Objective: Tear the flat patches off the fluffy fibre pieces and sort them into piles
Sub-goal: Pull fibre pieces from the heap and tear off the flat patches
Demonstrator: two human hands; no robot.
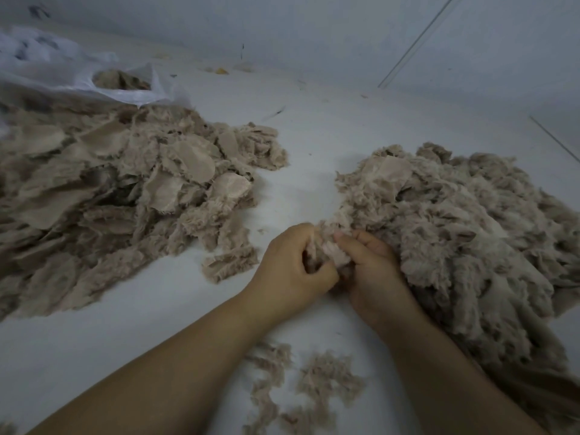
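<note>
Fibre piece [326, 255] between both hands' fingers.

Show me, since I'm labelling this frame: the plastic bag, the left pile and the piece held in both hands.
plastic bag [125, 95]: head view, its front rim.
left pile [125, 189]: head view, its middle.
held piece [326, 249]: head view, tuft between the hands.

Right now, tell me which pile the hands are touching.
The right pile; both hands grip a piece at its near edge. The left pile lies apart.

Two bare forearms, sleeveless within view, left hand [290, 265] and right hand [373, 274] ungloved, ringless.
</note>
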